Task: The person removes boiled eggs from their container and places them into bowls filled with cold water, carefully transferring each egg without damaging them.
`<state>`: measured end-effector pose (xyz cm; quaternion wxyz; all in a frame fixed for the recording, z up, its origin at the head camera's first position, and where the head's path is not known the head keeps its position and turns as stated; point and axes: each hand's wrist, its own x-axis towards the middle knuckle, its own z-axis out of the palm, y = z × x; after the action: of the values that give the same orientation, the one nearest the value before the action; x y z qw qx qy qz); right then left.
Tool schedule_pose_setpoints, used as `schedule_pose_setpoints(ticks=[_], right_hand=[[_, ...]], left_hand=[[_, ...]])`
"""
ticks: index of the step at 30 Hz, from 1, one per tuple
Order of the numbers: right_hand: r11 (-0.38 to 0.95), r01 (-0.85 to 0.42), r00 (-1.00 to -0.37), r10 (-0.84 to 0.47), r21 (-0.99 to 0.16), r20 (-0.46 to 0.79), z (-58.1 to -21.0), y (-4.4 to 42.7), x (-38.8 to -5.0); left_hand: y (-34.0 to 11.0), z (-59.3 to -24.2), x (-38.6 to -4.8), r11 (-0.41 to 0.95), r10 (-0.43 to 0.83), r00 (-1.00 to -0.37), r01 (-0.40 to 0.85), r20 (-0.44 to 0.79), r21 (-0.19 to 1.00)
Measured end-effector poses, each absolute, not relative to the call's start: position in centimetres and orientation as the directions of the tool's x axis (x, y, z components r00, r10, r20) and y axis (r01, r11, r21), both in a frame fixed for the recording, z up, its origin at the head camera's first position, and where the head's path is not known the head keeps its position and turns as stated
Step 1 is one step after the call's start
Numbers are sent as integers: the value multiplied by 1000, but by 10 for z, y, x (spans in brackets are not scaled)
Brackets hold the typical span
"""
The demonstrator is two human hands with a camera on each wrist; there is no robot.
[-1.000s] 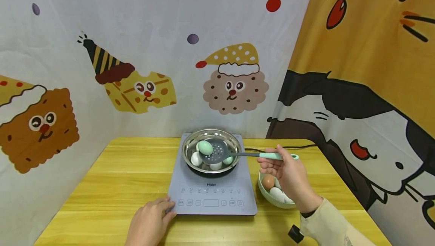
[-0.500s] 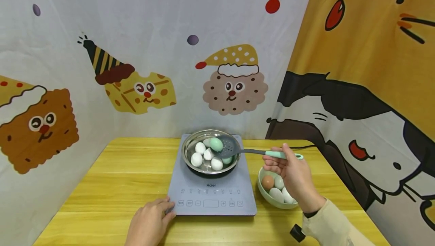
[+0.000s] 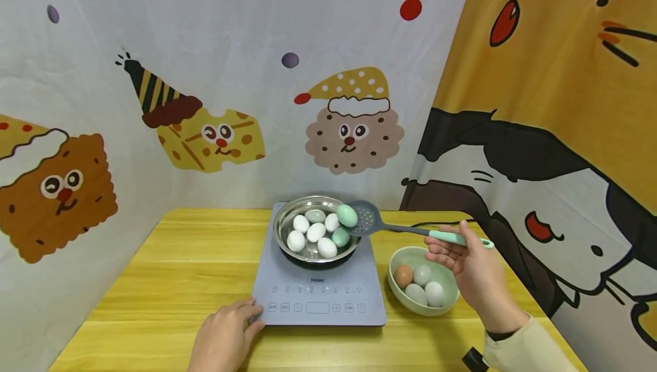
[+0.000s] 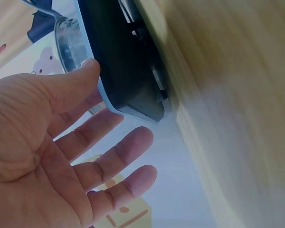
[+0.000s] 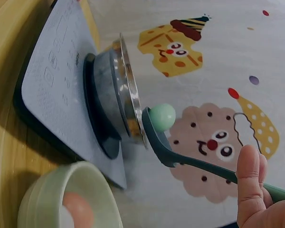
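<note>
My right hand (image 3: 476,272) holds the mint-green handle of a grey perforated skimmer (image 3: 367,218). A pale green egg (image 3: 347,215) lies in its head, above the right rim of a round steel pan (image 3: 280,239). In the right wrist view, the egg (image 5: 162,117) sits in the raised skimmer head beside the pan. Several white and greenish eggs (image 3: 316,232) lie inside the pan, which stands on a grey induction cooktop (image 3: 318,318). My left hand (image 3: 226,335) touches the cooktop's front left corner; its other fingers are spread out in the left wrist view.
A pale green bowl (image 3: 445,272) with several eggs, one of them brown (image 3: 403,275), stands right of the cooktop on the wooden table (image 3: 154,280). A black cord (image 3: 426,224) runs behind the skimmer. A printed curtain (image 3: 231,29) hangs behind.
My right hand has moved right, carrying the skimmer and green egg from over the middle of the pan to its right rim, uncovering the eggs inside. The left hand has stayed in place.
</note>
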<state>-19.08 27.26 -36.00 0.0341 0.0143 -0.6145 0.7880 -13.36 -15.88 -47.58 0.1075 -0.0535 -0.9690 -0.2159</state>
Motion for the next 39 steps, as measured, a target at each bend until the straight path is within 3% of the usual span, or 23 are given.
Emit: schedule_pose_setpoints(ticks=[5,23,31,39], right_hand=[[-266,-127,-992,46,-956,119,-361,295,-178],[-148,-46,-972,236,-988,9,-381,371,-112],[-5,-41,-933,358,-999,36,-392,375,-102],[242,78,-864,501,-967,56,-389,357,-104]], left_hand=[[-158,-474,-133,913,53,-975,134,214,384],[-157,-473,-131,921,52,-979,123,196,369],[-158,-472,-132,922,51,-985,109,162,371],[-159,-474,-131,921,61,-979,130,195,366]])
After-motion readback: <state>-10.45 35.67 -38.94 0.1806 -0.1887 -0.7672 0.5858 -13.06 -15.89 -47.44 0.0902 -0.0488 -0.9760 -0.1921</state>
